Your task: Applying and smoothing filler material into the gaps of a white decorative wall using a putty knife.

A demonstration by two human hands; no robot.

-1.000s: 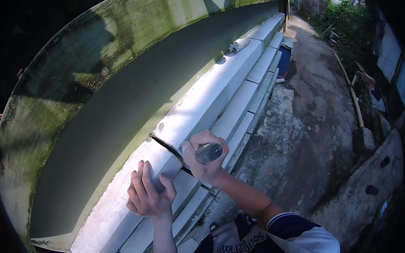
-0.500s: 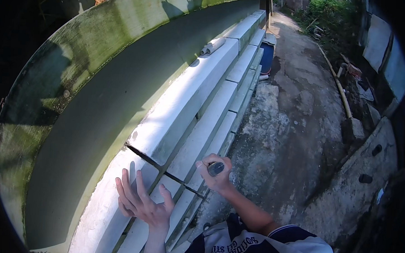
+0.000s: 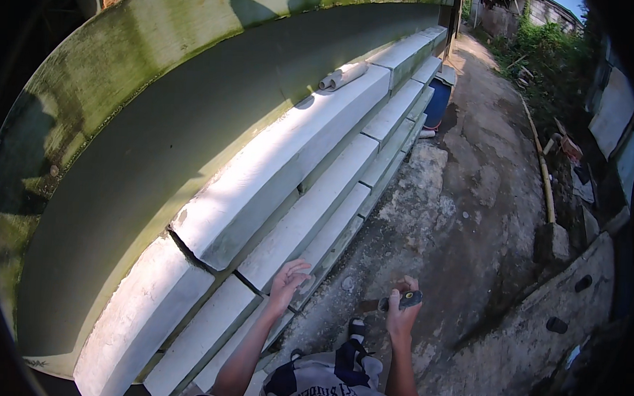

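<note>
My right hand (image 3: 402,316) is closed round a short hand tool (image 3: 410,300) with a dark handle, a yellowish spot on its end and a brownish flat part pointing left. Its exact kind does not show. It is held over the ground, to the right of the steps. My left hand (image 3: 285,287) has its fingers loosely bent and apart, and nothing is in it. It hovers over the edge of the lower white step (image 3: 322,251). To its left lies the topmost white step (image 3: 291,151), split by a dark gap from the nearer block (image 3: 150,290).
Grey rolled pieces (image 3: 343,77) lie on the top step against the curved green wall (image 3: 157,141). A blue barrel (image 3: 438,104) stands past the steps' far end. Along the path (image 3: 494,184) lies a pole (image 3: 541,165), with a concrete slab (image 3: 537,335) at right.
My left hand has moved right, off the upper blocks. My right hand has swung right and down, away from the steps, with the tool turned so its flat part shows. The view has shifted.
</note>
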